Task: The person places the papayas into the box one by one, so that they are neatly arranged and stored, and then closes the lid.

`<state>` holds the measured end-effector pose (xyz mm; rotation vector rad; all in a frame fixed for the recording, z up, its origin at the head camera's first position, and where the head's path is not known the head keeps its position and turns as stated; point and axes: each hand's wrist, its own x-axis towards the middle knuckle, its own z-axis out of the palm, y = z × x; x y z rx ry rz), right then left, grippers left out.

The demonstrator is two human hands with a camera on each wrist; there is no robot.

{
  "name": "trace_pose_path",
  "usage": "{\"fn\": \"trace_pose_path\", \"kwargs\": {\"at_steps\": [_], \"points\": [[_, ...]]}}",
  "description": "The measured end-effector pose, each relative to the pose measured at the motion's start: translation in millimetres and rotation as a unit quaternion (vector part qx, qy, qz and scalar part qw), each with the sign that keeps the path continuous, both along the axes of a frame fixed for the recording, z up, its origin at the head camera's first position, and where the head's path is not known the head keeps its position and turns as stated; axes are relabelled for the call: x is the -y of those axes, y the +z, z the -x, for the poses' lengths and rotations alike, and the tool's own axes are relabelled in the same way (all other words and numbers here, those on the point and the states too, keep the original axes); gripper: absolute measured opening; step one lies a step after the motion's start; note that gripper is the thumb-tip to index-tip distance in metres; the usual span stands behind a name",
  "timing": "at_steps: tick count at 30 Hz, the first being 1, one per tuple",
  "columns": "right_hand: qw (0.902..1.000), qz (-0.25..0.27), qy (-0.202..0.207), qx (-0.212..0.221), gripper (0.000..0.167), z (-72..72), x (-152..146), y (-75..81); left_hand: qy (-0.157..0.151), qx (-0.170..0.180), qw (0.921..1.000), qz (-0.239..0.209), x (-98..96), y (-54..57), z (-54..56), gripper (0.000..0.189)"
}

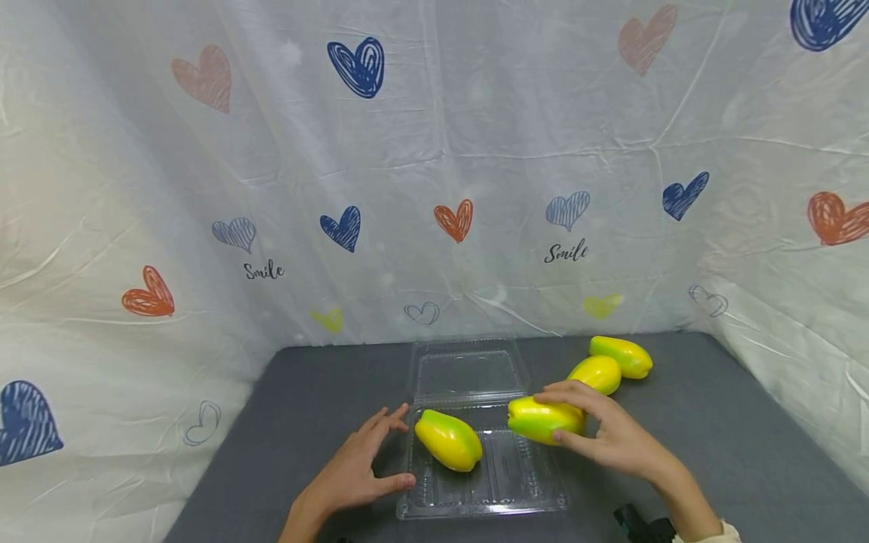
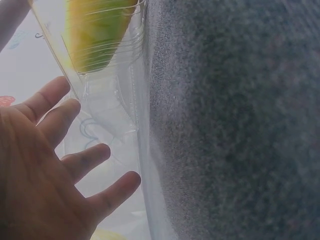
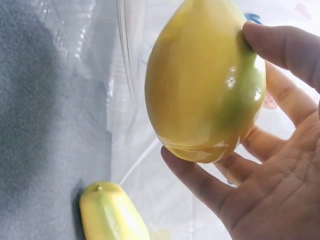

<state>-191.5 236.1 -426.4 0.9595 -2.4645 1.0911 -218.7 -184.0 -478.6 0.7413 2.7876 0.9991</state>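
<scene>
My right hand (image 1: 614,434) grips a yellow-green papaya (image 1: 543,419) with thumb and fingers, over the right side of a clear plastic clamshell box (image 1: 502,483). In the right wrist view the held papaya (image 3: 200,85) shows large and glossy, the fingers around its side and lower end. Another papaya (image 1: 449,441) lies tilted in the left part of the box's base. Beside the box's left wall, my left hand (image 1: 356,464) is spread, its fingertips close to the rim. The left wrist view shows that hand (image 2: 55,150) with its fingers apart, holding nothing.
The box's lid (image 1: 468,371) lies folded back behind its base. Two more papayas, a nearer one (image 1: 597,374) and a farther one (image 1: 624,357), rest at the back right of the grey table (image 1: 312,392). A white curtain (image 1: 407,151) printed with hearts hangs behind.
</scene>
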Motion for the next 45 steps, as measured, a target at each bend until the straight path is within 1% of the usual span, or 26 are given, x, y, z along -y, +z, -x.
{"fn": "trace_pose_path", "kwargs": {"at_steps": [4, 10, 15, 21, 25, 30, 35, 40, 45], "points": [[0.9999, -0.001, 0.011, 0.001, 0.047, 0.7, 3, -1.0, 0.000, -0.002, 1.0000, 0.001, -0.9, 0.4, 0.3, 0.070], [0.9998, -0.006, 0.007, 0.015, 0.047, 0.6, 8, 1.1, 0.000, -0.003, 1.0000, 0.003, -2.2, 0.8, 1.5, 0.062], [0.9995, -0.005, 0.015, 0.028, 0.046, 1.2, 13, 2.7, 0.000, -0.002, 1.0000, 0.007, -3.6, 1.1, 3.0, 0.066], [0.9992, 0.002, 0.032, 0.024, 0.046, 1.6, 21, 2.3, 0.000, 0.003, 0.9999, 0.012, -5.2, 1.5, 4.0, 0.064], [0.9992, 0.003, 0.036, 0.018, 0.047, 1.8, 26, 0.9, 0.001, 0.008, 0.9999, 0.013, -5.7, 2.4, 2.5, 0.062], [0.9988, 0.010, 0.043, 0.021, 0.046, 1.9, 31, -0.3, 0.001, 0.010, 0.9998, 0.015, -5.8, 2.3, 0.1, 0.060], [0.9986, 0.012, 0.045, 0.027, 0.046, 1.4, 35, 0.3, -0.002, 0.007, 0.9999, 0.013, -6.2, 3.0, 0.0, 0.059], [0.9986, 0.016, 0.040, 0.033, 0.046, 1.0, 37, 2.3, 0.002, 0.008, 0.9998, 0.016, -7.2, 4.0, 1.4, 0.061], [0.9986, 0.019, 0.041, 0.027, 0.046, -0.7, 40, 4.0, 0.005, 0.006, 0.9998, 0.019, -7.4, 2.7, 3.2, 0.068]]}}
